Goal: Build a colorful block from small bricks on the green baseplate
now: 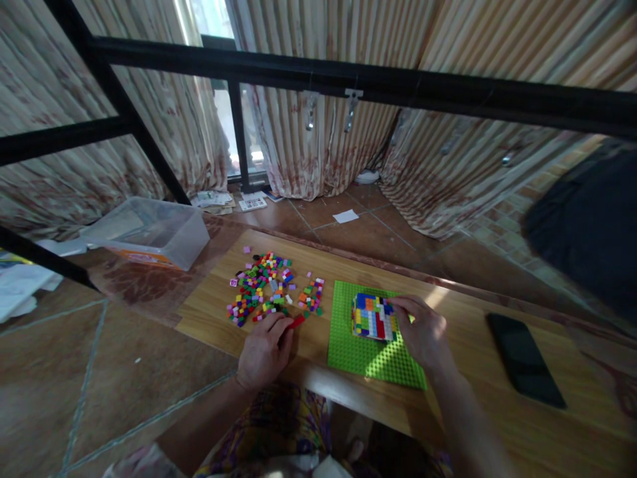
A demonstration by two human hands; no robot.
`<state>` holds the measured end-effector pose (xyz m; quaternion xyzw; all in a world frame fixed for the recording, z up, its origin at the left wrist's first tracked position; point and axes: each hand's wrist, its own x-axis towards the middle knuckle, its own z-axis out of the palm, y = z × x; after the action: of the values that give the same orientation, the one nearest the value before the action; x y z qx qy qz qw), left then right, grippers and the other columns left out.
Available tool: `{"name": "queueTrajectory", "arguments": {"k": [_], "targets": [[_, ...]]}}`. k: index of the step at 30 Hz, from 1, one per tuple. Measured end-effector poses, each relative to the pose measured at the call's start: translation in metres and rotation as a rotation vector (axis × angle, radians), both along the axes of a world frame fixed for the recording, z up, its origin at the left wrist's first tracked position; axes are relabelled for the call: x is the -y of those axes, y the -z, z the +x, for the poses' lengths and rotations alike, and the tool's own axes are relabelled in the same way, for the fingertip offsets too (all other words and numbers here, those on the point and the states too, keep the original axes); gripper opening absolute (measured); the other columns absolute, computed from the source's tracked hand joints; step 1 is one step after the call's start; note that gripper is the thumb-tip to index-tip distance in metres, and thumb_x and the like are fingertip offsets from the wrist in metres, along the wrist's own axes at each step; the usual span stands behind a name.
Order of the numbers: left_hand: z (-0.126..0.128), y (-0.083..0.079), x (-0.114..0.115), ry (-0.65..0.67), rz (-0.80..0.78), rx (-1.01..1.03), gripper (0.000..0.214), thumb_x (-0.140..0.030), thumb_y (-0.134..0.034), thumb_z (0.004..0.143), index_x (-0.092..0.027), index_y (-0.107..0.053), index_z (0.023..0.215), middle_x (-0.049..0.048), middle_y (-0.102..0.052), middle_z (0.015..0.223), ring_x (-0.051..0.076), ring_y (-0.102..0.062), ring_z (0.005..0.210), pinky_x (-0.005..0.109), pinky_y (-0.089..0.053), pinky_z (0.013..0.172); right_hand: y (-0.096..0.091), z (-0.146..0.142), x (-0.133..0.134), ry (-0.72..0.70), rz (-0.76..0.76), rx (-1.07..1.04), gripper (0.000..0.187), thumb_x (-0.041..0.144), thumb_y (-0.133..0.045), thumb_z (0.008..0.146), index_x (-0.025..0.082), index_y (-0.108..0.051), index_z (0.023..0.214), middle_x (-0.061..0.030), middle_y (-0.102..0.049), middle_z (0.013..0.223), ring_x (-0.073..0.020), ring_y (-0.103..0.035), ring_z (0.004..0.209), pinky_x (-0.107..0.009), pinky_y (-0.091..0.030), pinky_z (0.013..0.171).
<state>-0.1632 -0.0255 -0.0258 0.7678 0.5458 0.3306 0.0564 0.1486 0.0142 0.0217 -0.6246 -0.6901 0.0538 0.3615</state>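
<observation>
Red, white, blue and yellow pieces make up the block [374,318] on the green baseplate [348,355]. The right hand [423,330] meets its far right corner; whether that grip holds a piece, I cannot tell. The left hand [263,352] grips a red brick [297,322] near loose bricks [246,302] on the wooden counter [209,312].

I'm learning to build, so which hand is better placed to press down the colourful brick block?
Probably the right hand: it's at the edge of the brick block on the green baseplate. The left hand is farther off, beside the loose bricks, holding a red piece.
</observation>
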Motion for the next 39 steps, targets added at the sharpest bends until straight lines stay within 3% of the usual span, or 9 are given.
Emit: {"name": "queueTrajectory", "arguments": {"k": [13, 22, 28, 39], "targets": [[0.0, 0.0, 0.001, -0.001, -0.033, -0.002, 0.019, -0.023, -0.05, 0.09, -0.02, -0.063, 0.104, 0.0078, -0.064, 0.106, 0.021, -0.062, 0.099, 0.036, -0.054, 0.085, -0.002, 0.002, 0.0, -0.015, -0.028, -0.06, 0.022, 0.03, -0.053, 0.085, 0.023, -0.073, 0.086, -0.0018, -0.074, 0.091, -0.0156, -0.068, 0.074, -0.026, -0.052, 0.064], [0.0, -0.001, 0.001, 0.005, -0.034, -0.002, 0.019, -0.023, -0.05, 0.09, -0.02, -0.063, 0.103, 0.0086, -0.064, 0.107, 0.021, -0.062, 0.098, 0.036, -0.055, 0.084, 0.011, 0.019, -0.007, -0.124, -0.001, -0.062, 0.019, 0.03, -0.055, 0.086, 0.027, -0.073, 0.093, 0.0013, -0.074, 0.094, -0.0168, -0.07, 0.085, -0.028, -0.054, 0.073], [0.001, -0.002, 0.001, 0.012, -0.03, -0.004, 0.018, -0.022, -0.051, 0.089, -0.02, -0.063, 0.103, 0.008, -0.064, 0.106, 0.02, -0.062, 0.096, 0.035, -0.055, 0.083, 0.008, 0.02, -0.006, -0.167, 0.025, -0.076, 0.019, 0.032, -0.055, 0.088, 0.028, -0.073, 0.094, 0.0009, -0.074, 0.093, -0.0169, -0.07, 0.084, -0.03, -0.055, 0.076], [0.0, -0.001, 0.001, 0.009, -0.029, -0.009, 0.019, -0.023, -0.05, 0.09, -0.02, -0.063, 0.103, 0.0083, -0.063, 0.107, 0.021, -0.061, 0.098, 0.036, -0.055, 0.084, 0.019, 0.007, 0.003, -0.037, 0.115, -0.072, 0.022, 0.035, -0.055, 0.088, 0.025, -0.073, 0.098, -0.0026, -0.074, 0.095, -0.0191, -0.07, 0.085, -0.033, -0.056, 0.079]]}}
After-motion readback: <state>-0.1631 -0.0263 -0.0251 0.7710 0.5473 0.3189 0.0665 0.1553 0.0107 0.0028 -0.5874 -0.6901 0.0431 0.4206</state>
